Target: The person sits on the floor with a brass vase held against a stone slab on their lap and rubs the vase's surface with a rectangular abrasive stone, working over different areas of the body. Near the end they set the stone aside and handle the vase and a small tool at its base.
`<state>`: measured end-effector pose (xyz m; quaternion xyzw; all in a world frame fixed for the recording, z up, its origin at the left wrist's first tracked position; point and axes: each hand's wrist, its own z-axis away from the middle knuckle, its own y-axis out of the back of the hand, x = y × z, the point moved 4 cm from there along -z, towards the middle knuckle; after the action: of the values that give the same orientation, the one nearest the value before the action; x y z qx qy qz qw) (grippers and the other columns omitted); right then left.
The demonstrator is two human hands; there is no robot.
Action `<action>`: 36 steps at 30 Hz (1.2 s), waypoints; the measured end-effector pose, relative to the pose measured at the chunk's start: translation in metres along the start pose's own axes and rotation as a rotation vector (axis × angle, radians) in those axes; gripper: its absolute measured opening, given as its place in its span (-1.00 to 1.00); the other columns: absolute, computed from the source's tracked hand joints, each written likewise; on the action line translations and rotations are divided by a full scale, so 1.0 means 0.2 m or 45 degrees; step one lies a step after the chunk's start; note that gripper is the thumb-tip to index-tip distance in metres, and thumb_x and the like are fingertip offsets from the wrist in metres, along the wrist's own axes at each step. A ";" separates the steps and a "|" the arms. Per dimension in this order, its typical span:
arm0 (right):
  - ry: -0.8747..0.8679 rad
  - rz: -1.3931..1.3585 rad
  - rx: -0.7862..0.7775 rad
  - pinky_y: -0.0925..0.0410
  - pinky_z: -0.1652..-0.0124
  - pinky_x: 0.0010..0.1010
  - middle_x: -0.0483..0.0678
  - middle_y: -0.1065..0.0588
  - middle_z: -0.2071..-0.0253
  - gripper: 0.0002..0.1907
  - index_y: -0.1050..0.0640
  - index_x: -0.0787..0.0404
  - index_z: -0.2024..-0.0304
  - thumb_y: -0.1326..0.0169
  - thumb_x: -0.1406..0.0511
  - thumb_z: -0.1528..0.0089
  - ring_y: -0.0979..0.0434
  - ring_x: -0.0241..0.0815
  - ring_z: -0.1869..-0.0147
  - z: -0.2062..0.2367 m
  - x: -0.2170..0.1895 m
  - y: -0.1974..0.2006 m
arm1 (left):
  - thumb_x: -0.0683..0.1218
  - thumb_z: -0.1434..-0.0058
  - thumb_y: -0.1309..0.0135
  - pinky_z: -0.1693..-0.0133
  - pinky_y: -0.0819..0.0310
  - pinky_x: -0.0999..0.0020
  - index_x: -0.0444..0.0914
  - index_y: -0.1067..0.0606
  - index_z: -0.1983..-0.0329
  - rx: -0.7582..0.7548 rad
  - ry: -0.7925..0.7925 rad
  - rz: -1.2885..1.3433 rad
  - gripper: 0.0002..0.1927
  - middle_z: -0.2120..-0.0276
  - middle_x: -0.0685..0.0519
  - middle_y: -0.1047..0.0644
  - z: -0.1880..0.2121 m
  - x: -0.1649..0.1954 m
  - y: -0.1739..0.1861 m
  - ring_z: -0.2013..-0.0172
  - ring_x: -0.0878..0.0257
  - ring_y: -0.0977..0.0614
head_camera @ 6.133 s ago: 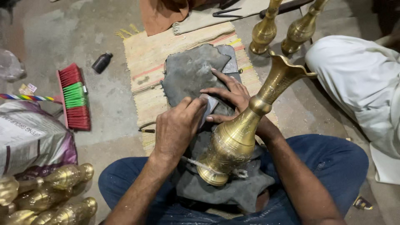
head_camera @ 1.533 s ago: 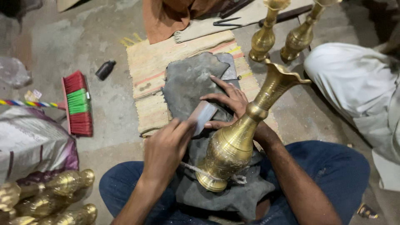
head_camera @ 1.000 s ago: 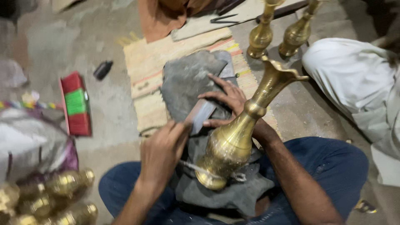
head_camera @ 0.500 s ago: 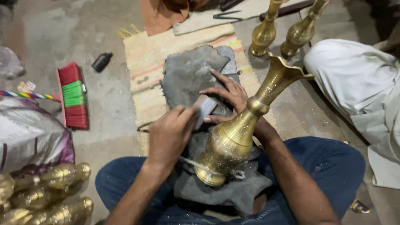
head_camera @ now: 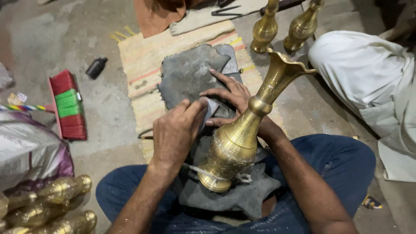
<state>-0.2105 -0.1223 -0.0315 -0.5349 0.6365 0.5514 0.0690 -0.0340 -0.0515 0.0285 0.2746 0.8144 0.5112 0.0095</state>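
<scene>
**Rubbing a small grey piece on the dark cloth beside the brass vase**

We sit on the floor (head_camera: 108,121) with a tall brass vase (head_camera: 236,143) leaning across our lap, its flared mouth up to the right and its foot down on a dark grey cloth (head_camera: 190,73) that runs from our knees onto a striped mat (head_camera: 143,56). A thin cord is looped round the vase just above its foot.

Our left hand (head_camera: 175,134) is closed around a small flat grey piece (head_camera: 211,108), pressing one end of it down on the cloth. Our right hand (head_camera: 229,93) lies open with fingers spread flat, touching the cloth and the far edge of that piece, just beside the vase's neck. We judge the step in hand to be working this grey piece against the cloth while the vase waits in the lap; any next stroke seems to call for steady downward pressure from the left hand and a firm hold of the cloth by the right.

As for containers: a filled sack (head_camera: 30,151) stands at our left, its contents hidden. Below it lie several brass vessels (head_camera: 52,203) wrapped in clear film. Two more brass vases (head_camera: 284,26) stand upright beyond the mat; we cannot see inside any of them. A red and green broom (head_camera: 67,106) and a small black bottle (head_camera: 95,67) lie on the floor.
</scene>
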 end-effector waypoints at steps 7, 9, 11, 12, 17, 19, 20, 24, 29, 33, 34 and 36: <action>-0.023 0.016 0.021 0.00 -0.49 0.14 0.02 -0.09 -0.58 -0.27 -0.52 -0.11 -0.24 -0.37 -0.11 -0.08 -0.06 0.19 -0.64 0.02 0.01 0.01 | -0.08 -0.23 -0.18 0.43 -0.45 0.12 -0.12 -0.57 0.10 -0.089 0.118 0.012 -0.82 0.37 0.01 -0.52 0.07 0.01 0.06 0.41 0.03 -0.62; 0.002 -0.003 -0.032 -0.01 -0.49 0.13 0.03 -0.08 -0.58 -0.28 -0.52 -0.11 -0.25 -0.37 -0.10 -0.08 -0.06 0.19 -0.64 0.01 0.01 0.00 | -0.08 -0.27 -0.19 0.40 -0.45 0.10 -0.14 -0.56 0.11 -0.072 0.111 0.029 -0.85 0.36 0.01 -0.51 0.07 -0.01 0.02 0.38 0.01 -0.61; -0.001 -0.023 -0.015 -0.03 -0.48 0.12 0.04 -0.07 -0.60 -0.27 -0.51 -0.12 -0.27 -0.37 -0.10 -0.09 -0.07 0.19 -0.65 0.00 0.02 -0.01 | -0.09 -0.28 -0.17 0.38 -0.46 0.12 -0.15 -0.55 0.06 0.010 0.026 0.041 -0.82 0.30 -0.01 -0.53 0.04 -0.05 -0.03 0.35 0.02 -0.62; 0.013 -0.012 -0.007 -0.03 -0.48 0.12 0.04 -0.07 -0.60 -0.27 -0.51 -0.12 -0.27 -0.37 -0.09 -0.08 -0.07 0.20 -0.65 0.00 0.02 -0.01 | -0.09 -0.28 -0.17 0.37 -0.47 0.12 -0.16 -0.55 0.03 0.052 -0.025 0.053 -0.80 0.27 -0.01 -0.53 0.04 -0.05 -0.03 0.33 0.02 -0.63; 0.007 -0.004 0.015 0.00 -0.49 0.12 0.03 -0.10 -0.58 -0.27 -0.52 -0.11 -0.23 -0.39 -0.10 -0.05 -0.06 0.21 -0.64 0.00 0.02 -0.01 | -0.07 -0.26 -0.17 0.42 -0.47 0.10 -0.14 -0.57 0.10 -0.108 0.119 -0.035 -0.83 0.37 0.00 -0.52 0.07 -0.04 0.04 0.40 0.02 -0.62; -0.008 0.013 0.004 -0.01 -0.46 0.11 0.03 -0.10 -0.57 -0.28 -0.52 -0.11 -0.22 -0.37 -0.10 -0.06 -0.08 0.18 -0.62 0.00 0.03 -0.01 | -0.06 -0.25 -0.17 0.44 -0.46 0.09 -0.13 -0.57 0.11 -0.120 0.125 -0.023 -0.83 0.37 -0.01 -0.52 0.05 -0.02 0.07 0.40 0.01 -0.62; -0.012 0.016 -0.013 -0.02 -0.45 0.11 0.02 -0.11 -0.57 -0.28 -0.52 -0.11 -0.22 -0.37 -0.11 -0.06 -0.10 0.17 -0.61 0.00 0.03 -0.01 | -0.06 -0.28 -0.17 0.44 -0.45 0.09 -0.15 -0.56 0.13 -0.138 0.122 -0.033 -0.86 0.35 -0.01 -0.52 0.04 -0.01 0.06 0.39 0.00 -0.62; 0.010 0.013 0.016 0.06 -0.50 0.16 0.05 -0.09 -0.59 -0.27 -0.52 -0.09 -0.24 -0.38 -0.10 -0.07 -0.04 0.18 -0.66 0.00 0.01 -0.02 | -0.07 -0.31 -0.15 0.38 -0.48 0.11 -0.15 -0.54 0.05 0.032 0.014 0.016 -0.83 0.32 0.00 -0.51 0.02 -0.04 -0.01 0.35 0.03 -0.63; 0.012 -0.019 0.007 -0.01 -0.46 0.13 0.03 -0.11 -0.58 -0.30 -0.54 -0.10 -0.21 -0.39 -0.07 -0.06 -0.07 0.15 -0.64 -0.01 0.01 -0.02 | -0.09 -0.25 -0.14 0.42 -0.47 0.11 -0.14 -0.56 0.03 -0.105 0.096 0.004 -0.77 0.37 -0.02 -0.51 0.14 -0.12 -0.04 0.40 0.01 -0.62; 0.014 0.002 -0.014 0.00 -0.45 0.13 0.06 -0.09 -0.57 -0.27 -0.51 -0.06 -0.23 -0.41 -0.04 -0.06 -0.05 0.18 -0.64 -0.02 0.01 -0.03 | -0.07 -0.26 -0.16 0.44 -0.45 0.07 -0.11 -0.56 0.09 -0.124 0.138 0.007 -0.83 0.39 -0.02 -0.51 0.10 -0.08 0.02 0.41 -0.01 -0.62; -0.004 -0.022 -0.024 -0.01 -0.46 0.12 0.06 -0.10 -0.58 -0.27 -0.52 -0.07 -0.24 -0.41 -0.03 -0.06 -0.05 0.18 -0.64 -0.01 0.01 -0.04 | -0.08 -0.27 -0.15 0.42 -0.45 0.07 -0.12 -0.55 0.06 -0.069 0.112 0.035 -0.82 0.37 -0.01 -0.51 0.08 -0.07 0.03 0.40 0.00 -0.62; -0.005 -0.034 -0.017 -0.02 -0.48 0.10 0.06 -0.10 -0.60 -0.28 -0.51 -0.08 -0.25 -0.41 -0.02 -0.07 -0.05 0.17 -0.66 -0.01 0.00 -0.04 | -0.09 -0.31 -0.15 0.40 -0.47 0.07 -0.14 -0.54 0.00 0.051 0.009 0.089 -0.79 0.35 -0.01 -0.51 0.05 -0.07 0.02 0.36 0.01 -0.63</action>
<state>-0.2042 -0.1224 -0.0366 -0.5428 0.6255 0.5556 0.0741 -0.0180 -0.0472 0.0230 0.3013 0.8143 0.4958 -0.0165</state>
